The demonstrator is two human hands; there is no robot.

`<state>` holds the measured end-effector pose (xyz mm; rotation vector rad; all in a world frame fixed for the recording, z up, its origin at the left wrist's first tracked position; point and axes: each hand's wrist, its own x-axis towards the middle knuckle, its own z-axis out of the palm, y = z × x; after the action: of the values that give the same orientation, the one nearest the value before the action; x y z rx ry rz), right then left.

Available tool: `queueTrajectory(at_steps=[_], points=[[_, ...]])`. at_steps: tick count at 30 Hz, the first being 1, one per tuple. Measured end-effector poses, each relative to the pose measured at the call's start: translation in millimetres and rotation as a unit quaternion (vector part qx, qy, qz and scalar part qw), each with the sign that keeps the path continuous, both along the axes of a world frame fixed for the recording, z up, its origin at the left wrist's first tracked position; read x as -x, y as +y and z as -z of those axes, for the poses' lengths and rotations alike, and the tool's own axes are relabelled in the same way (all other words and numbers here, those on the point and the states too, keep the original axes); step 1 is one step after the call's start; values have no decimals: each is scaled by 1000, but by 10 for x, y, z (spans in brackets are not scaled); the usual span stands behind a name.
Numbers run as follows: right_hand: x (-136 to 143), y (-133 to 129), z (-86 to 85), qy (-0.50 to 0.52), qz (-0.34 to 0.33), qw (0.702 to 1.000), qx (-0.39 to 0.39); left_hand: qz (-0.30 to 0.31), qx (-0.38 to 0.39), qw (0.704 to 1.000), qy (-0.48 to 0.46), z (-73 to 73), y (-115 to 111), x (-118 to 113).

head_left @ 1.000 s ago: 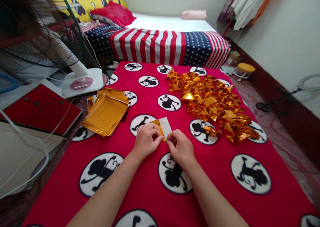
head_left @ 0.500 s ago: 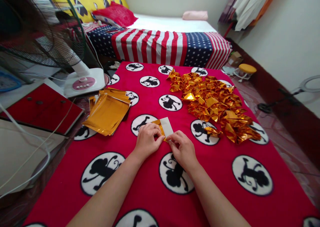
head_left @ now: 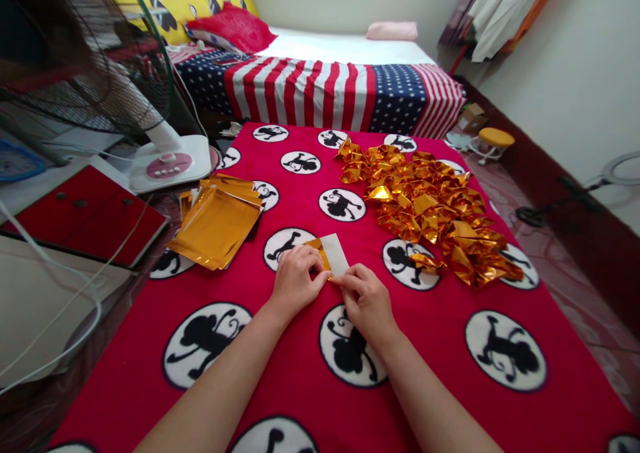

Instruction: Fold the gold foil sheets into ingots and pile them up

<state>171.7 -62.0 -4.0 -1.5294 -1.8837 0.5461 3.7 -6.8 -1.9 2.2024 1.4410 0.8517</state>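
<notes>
The folded gold-and-white sheet [head_left: 334, 254] lies on the red cloth [head_left: 295, 203]. The left hand [head_left: 299, 278] has the sheet at its two o'clock, with thumb and fingers pinching the lower edge. The right hand [head_left: 364, 300] has it at eleven o'clock, fingertips pinching the near corner. Crumpled gold foil pieces [head_left: 425, 203] lie at one o'clock from this hand, and the gold sheet stack [head_left: 217, 220] is at ten o'clock from the left hand.

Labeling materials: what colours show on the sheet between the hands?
Gold and whitish-grey on the sheet; head view.
</notes>
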Motion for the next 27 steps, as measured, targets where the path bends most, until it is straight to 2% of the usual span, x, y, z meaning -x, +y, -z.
queueTrajectory(at_steps=[6, 17, 20, 27], points=[[13, -2, -6, -20, 6, 1000, -2, -29, 16, 999, -17, 13, 21, 3], [36, -3, -73, -43, 15, 999, 9, 14, 17, 997, -70, 108, 64, 47], [57, 70, -139, -74, 29, 996, 36, 9, 10, 998, -67, 115, 65, 46], [144, 391, -230, -175, 117, 969, 133, 10, 5, 998, -61, 102, 65, 48]])
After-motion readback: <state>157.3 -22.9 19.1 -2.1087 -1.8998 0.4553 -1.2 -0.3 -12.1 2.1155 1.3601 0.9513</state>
